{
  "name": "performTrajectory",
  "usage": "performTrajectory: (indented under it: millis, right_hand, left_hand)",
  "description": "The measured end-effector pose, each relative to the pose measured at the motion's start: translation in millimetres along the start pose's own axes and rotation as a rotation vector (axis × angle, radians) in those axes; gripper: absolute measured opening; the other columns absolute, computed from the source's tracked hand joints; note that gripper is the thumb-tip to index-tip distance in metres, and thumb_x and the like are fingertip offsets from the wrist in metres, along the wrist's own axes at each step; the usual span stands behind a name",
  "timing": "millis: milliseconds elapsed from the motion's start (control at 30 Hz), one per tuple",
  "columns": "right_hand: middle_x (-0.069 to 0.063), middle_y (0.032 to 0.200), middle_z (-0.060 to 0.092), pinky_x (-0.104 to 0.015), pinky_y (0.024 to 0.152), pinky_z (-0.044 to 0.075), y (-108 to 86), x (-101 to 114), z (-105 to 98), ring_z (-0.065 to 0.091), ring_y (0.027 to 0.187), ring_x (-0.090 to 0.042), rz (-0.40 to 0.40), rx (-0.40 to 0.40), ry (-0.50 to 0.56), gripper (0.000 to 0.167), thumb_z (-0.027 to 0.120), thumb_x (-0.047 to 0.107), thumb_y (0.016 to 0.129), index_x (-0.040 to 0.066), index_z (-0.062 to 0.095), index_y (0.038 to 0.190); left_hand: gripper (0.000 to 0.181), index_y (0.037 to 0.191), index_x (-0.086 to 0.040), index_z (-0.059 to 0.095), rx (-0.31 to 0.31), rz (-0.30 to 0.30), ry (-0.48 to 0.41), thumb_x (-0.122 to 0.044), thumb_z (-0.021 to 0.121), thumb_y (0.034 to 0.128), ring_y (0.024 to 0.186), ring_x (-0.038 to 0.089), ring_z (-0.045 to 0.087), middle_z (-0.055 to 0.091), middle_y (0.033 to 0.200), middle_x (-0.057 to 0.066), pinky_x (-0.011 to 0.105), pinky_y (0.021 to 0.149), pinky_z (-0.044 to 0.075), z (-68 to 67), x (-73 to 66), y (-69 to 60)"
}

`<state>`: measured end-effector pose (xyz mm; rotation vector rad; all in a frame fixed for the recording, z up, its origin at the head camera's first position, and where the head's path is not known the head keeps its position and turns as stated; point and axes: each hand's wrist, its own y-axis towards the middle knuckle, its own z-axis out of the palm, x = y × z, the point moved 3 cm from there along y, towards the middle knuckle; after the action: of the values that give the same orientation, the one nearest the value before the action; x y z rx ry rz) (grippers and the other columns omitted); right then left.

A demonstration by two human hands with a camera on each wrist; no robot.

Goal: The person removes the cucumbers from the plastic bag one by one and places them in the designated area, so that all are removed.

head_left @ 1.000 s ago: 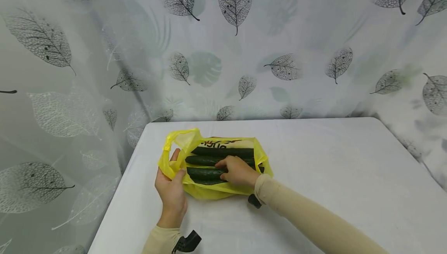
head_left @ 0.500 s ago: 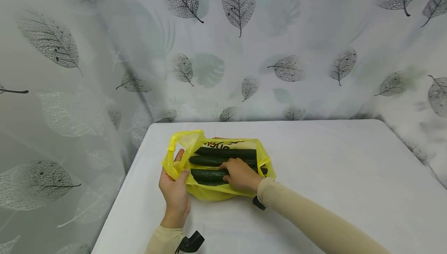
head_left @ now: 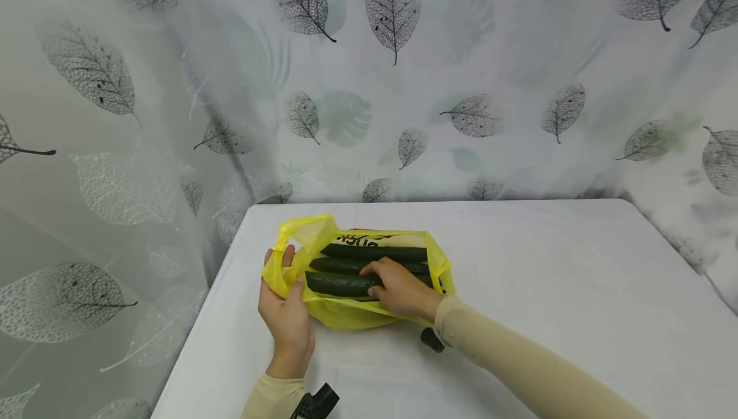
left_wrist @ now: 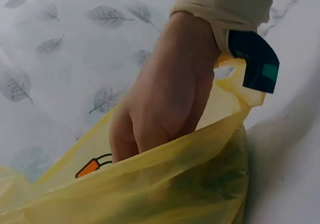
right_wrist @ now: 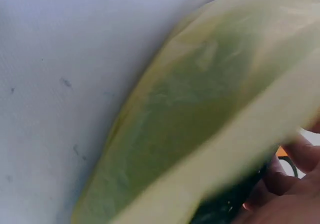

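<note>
The bag is bright yellow, with dark lettering on a pale cream panel and an orange mark edged in black. The cucumbers are deep green. The tabletop is plain white. The curtain is greyish white, patterned with lacy black and white leaves and faint green ones. The sleeves are beige; the wrist devices are black, one bearing a teal patch.

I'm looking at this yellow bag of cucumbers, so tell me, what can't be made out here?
Head view: part of the front cucumber, hidden by the right hand.
Head view: parts of the left hand, behind the yellow bag.
Left wrist view: the right hand's fingertips, behind the bag's wall.
Right wrist view: whatever sits inside the bag, blurred by its plastic.
</note>
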<state>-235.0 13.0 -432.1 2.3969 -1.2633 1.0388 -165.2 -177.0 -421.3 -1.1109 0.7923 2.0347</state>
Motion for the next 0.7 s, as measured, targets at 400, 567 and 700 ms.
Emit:
performTrajectory:
  millis: [400, 567, 700]
  right_hand:
    - [-0.004, 0.131, 0.054, -0.046, 0.108, 0.043, -15.4, 4.2, -16.5, 0.051, 0.129, -0.025, -0.079, -0.067, 0.070, 0.034, 0.061, 0.013, 0.102, 0.013, 0.059, 0.136]
    - [-0.003, 0.130, 0.055, -0.046, 0.108, 0.043, -23.1, 11.8, -25.6, 0.051, 0.129, -0.024, -0.115, -0.100, 0.089, 0.033, 0.062, 0.012, 0.101, 0.013, 0.060, 0.135]
    - [-0.001, 0.133, 0.055, -0.045, 0.110, 0.041, -28.0, 16.5, -30.7, 0.049, 0.132, -0.022, -0.135, -0.111, 0.116, 0.035, 0.063, 0.013, 0.101, 0.015, 0.059, 0.136]
  left_hand:
    - [0.043, 0.150, 0.001, 0.038, 0.013, 0.017, 0.014, 0.003, 0.039, 0.1064, 0.142, 0.019, 0.040, 0.054, 0.146, 0.009, 0.027, 0.114, 0.035, -3.5, 1.0, 2.0]
    - [0.039, 0.147, 0.002, 0.043, 0.015, 0.004, -0.020, -0.003, 0.039, 0.1086, 0.140, 0.021, 0.043, 0.055, 0.145, 0.012, 0.028, 0.112, 0.039, -1.7, 0.5, 2.6]
    - [0.039, 0.148, 0.002, 0.041, 0.024, -0.005, -0.037, -0.005, 0.038, 0.1093, 0.139, 0.022, 0.044, 0.054, 0.146, 0.015, 0.028, 0.112, 0.039, -1.2, 0.7, 3.3]
